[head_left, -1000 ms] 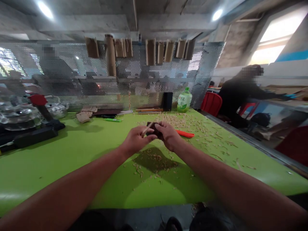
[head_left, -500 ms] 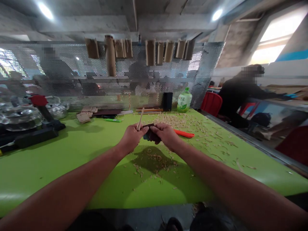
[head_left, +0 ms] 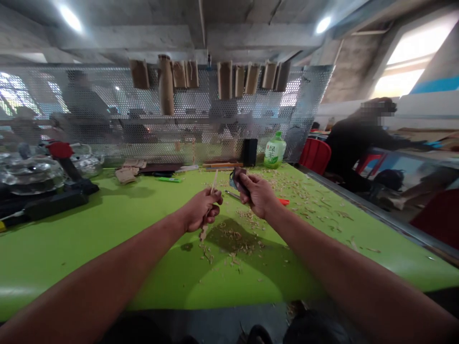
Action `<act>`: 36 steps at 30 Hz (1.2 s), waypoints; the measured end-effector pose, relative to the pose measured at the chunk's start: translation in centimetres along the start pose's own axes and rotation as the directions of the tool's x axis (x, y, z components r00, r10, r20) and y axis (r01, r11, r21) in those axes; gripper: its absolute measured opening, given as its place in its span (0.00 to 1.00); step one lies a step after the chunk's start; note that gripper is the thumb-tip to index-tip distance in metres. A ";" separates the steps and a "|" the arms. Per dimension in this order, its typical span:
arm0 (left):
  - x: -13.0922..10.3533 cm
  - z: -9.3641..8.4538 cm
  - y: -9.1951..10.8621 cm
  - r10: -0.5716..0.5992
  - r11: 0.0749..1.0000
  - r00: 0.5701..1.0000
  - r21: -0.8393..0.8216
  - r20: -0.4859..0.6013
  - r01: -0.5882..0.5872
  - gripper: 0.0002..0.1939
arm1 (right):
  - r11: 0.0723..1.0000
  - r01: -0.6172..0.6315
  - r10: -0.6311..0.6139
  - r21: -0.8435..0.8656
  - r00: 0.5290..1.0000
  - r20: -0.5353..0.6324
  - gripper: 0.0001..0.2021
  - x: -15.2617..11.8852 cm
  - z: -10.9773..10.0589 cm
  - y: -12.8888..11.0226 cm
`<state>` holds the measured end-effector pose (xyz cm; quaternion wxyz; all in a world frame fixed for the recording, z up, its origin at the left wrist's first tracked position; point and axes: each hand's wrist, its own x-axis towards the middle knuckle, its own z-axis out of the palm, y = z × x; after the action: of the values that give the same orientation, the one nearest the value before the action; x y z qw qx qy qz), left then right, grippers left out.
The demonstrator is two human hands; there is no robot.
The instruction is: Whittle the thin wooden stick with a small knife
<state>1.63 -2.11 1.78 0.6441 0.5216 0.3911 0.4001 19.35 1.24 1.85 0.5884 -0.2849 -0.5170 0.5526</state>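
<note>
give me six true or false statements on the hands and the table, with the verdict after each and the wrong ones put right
1. The left hand holds a slim wooden stick. True.
2. The right hand is touching the left hand. False: the hands are apart, and the right one grips a dark piece, perhaps sandpaper.
3. A green-tea bottle stands near the back of the table. True.
4. A black box stands to the right of the bottle in the picture. False: it stands to the bottle's left.
5. Pale shavings lie scattered on the table. True.
6. The tabletop is red. False: it is bright green.
</note>
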 end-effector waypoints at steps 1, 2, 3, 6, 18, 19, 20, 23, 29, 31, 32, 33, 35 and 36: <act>0.0 0.1 -0.1 0.020 0.999 1.000 0.026 0.024 -0.020 0.13 | 1.000 -0.001 0.001 -0.018 1.000 0.006 0.21 0.0 0.0 0.2; -0.1 0.2 -0.2 0.026 0.999 0.998 0.043 0.055 -0.028 0.13 | 0.999 -0.001 0.001 -0.041 1.000 0.011 0.21 0.0 0.1 0.4; -0.1 0.3 -0.3 0.019 0.998 0.996 0.056 0.088 -0.024 0.13 | 0.998 -0.002 0.003 -0.066 1.000 0.016 0.21 0.0 0.2 0.7; -0.4 0.7 -0.3 -0.034 0.996 0.986 0.090 0.166 0.019 0.11 | 0.992 -0.011 0.015 -0.127 0.999 0.031 0.22 -0.1 0.6 1.6; -0.7 0.7 -0.4 -0.076 0.979 0.980 0.200 0.185 0.038 0.08 | 0.993 -0.045 0.061 -0.105 0.987 0.151 0.15 -0.6 0.8 1.8; -0.7 0.6 -0.3 -0.052 0.984 0.980 0.175 0.192 0.018 0.09 | 0.995 -0.026 0.039 -0.101 0.991 0.128 0.15 -0.5 0.7 1.7; -0.7 0.6 -0.3 -0.030 0.989 0.980 0.148 0.195 0.001 0.10 | 0.995 -0.006 0.016 -0.103 0.995 0.099 0.15 -0.4 0.6 1.5; -0.6 0.5 -0.2 0.012 0.992 0.987 0.121 0.160 -0.032 0.10 | 0.982 0.022 -0.024 -0.190 1.000 -0.008 0.16 -0.1 0.1 1.2; -0.6 1.4 -0.5 0.027 0.984 0.997 0.176 0.078 -0.040 0.08 | 0.913 0.045 -0.102 -0.406 0.988 -0.119 0.21 0.4 -0.7 1.5; -0.7 1.7 -0.6 0.027 0.984 0.996 0.171 0.081 -0.041 0.08 | 0.908 0.072 -0.141 -0.414 0.980 -0.140 0.20 0.4 -0.6 1.7; -0.7 1.8 -0.7 0.025 0.985 0.997 0.169 0.078 -0.038 0.08 | 0.894 0.080 -0.151 -0.441 0.980 -0.127 0.20 0.4 -0.5 1.9; -0.7 1.8 -0.7 0.021 0.985 0.997 0.171 0.069 -0.033 0.09 | 0.870 0.090 -0.157 -0.485 0.983 -0.099 0.21 0.4 -0.4 1.9; -0.7 1.8 -0.8 0.014 0.985 0.999 0.171 0.050 -0.022 0.09 | 0.809 0.117 -0.167 -0.577 0.985 -0.034 0.22 0.3 -0.2 2.0; -0.7 1.8 -0.8 0.013 0.986 0.999 0.166 0.051 -0.021 0.08 | 0.790 0.123 -0.175 -0.600 0.984 -0.029 0.22 0.4 -0.2 2.0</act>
<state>3.15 -3.48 1.31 0.6042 0.5867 0.4028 0.3585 18.80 2.08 0.08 0.5315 -0.4362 -0.6604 0.3018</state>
